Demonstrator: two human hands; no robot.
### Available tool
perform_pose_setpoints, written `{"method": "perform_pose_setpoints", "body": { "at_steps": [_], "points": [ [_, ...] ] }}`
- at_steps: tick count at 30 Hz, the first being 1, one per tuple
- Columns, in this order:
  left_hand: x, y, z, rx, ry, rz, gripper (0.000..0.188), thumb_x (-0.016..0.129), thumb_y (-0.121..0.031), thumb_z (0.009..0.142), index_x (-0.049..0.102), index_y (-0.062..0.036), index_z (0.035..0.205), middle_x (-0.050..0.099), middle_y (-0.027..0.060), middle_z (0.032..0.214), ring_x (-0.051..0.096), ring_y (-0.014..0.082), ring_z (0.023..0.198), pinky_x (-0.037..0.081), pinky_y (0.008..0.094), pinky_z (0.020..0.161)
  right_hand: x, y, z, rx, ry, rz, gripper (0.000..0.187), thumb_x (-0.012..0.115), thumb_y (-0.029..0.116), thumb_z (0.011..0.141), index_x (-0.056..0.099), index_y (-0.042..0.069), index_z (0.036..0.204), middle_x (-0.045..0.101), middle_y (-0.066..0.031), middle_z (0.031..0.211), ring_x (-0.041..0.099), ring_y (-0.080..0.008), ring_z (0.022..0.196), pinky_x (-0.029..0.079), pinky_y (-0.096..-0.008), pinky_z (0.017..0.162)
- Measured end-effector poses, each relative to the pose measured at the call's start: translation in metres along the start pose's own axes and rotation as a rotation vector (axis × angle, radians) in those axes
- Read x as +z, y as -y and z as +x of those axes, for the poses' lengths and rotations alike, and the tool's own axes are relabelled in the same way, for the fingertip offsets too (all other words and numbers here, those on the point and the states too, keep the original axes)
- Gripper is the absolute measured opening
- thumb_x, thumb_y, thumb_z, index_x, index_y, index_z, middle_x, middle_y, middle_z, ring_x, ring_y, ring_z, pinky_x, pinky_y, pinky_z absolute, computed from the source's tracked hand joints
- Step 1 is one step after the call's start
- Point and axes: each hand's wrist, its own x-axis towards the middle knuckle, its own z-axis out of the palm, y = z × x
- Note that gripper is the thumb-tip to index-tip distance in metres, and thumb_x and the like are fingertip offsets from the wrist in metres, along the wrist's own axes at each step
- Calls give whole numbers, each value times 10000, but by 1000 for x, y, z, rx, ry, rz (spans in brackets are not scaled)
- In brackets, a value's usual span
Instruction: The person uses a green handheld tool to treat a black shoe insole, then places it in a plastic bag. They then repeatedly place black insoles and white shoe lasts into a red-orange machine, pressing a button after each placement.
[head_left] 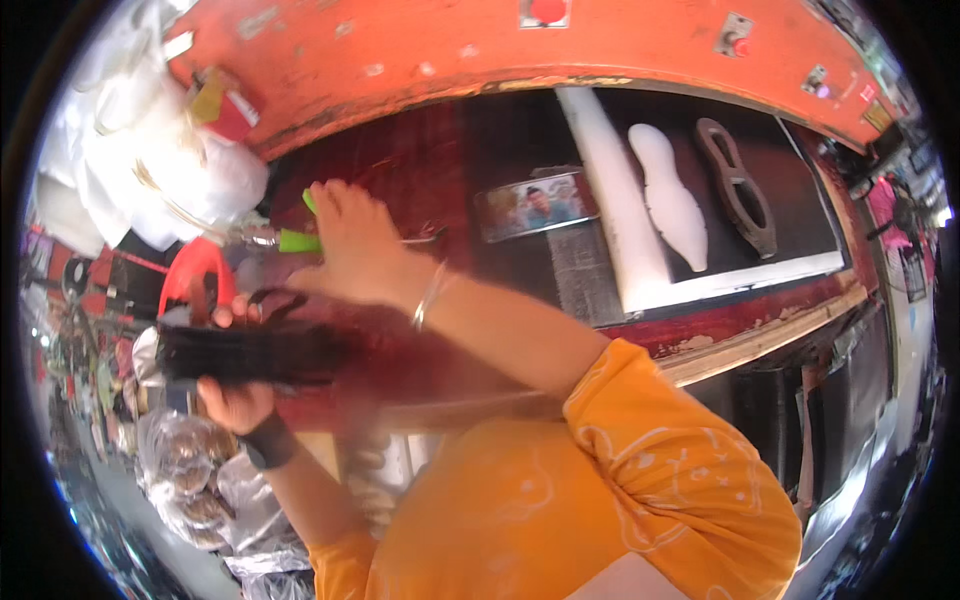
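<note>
My left hand point(235, 405) is closed around a blurred black bundle point(245, 350); its exact kind cannot be made out. A thin dark loop stands up from its upper side. Above and to the right, my right hand point(350, 245) is spread low over the dark red tabletop point(400, 150), fingers stretched out. Beside its thumb shows a green handle point(299, 241), and another bit of green point(309, 201) peeks out by the fingertips. A thin metal shaft point(422, 239) emerges on the wrist side; whether it joins the handle is hidden under the hand.
A phone point(535, 205) playing a picture lies beyond my right hand. Further right are a white board strip point(615, 200), a white sole-shaped piece point(668, 198) and a brown sole-shaped frame point(737, 188). White bags point(160, 160) and a red-orange ring-shaped thing point(190, 270) crowd the left. An orange panel point(430, 50) rises behind.
</note>
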Motion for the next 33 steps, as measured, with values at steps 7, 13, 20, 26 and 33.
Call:
{"method": "perform_pose_setpoints", "body": {
  "at_steps": [7, 13, 20, 26, 33],
  "points": [
    [68, 29, 6, 155, -145, 48, 1049, 619, -596, 805, 73, -22, 1492, 363, 173, 1448, 285, 356, 1377, 176, 474, 1155, 37, -1, -64, -277, 123, 769, 1028, 792, 308, 647, 214, -65, 1411, 390, -279, 1358, 406, -402, 1257, 316, -438, 1064],
    [87, 49, 12, 151, -303, 61, 986, 516, -635, 847, 105, -2, 1483, 368, 192, 1436, 311, 356, 1362, 209, 469, 1143, 15, -13, -68, -249, 48, 483, 835, 744, 257, 732, 288, -23, 1374, 484, -262, 1250, 495, -428, 1143, 417, -438, 958],
    [114, 54, -28, -152, -446, 577, 829, 525, -475, 909, 185, 42, 1460, 346, 219, 1443, 342, 339, 1345, 249, 453, 1123, -23, -5, -48, -125, 151, 220, 625, 724, 249, 769, 405, -6, 1242, 559, -220, 1083, 566, -404, 1000, 463, -474, 838],
    [139, 10, -78, -5, -4, 682, 905, 685, -292, 789, 194, 107, 1436, 303, 243, 1464, 299, 327, 1367, 224, 430, 1131, -28, -19, -47, -391, 148, -190, 543, 725, 276, 750, 462, 25, 1153, 583, -174, 1030, 598, -333, 915, 471, -435, 771],
    [36, 31, -87, -482, 128, 1403, 823, 790, -11, 577, 442, -40, 1322, 552, 165, 1229, 535, 296, 1136, 411, 401, 989, 7, -29, -95, -485, 470, -285, 462, 757, 321, 643, 576, 57, 977, 644, -97, 882, 622, -261, 826, 433, -366, 736]
  ]
}}
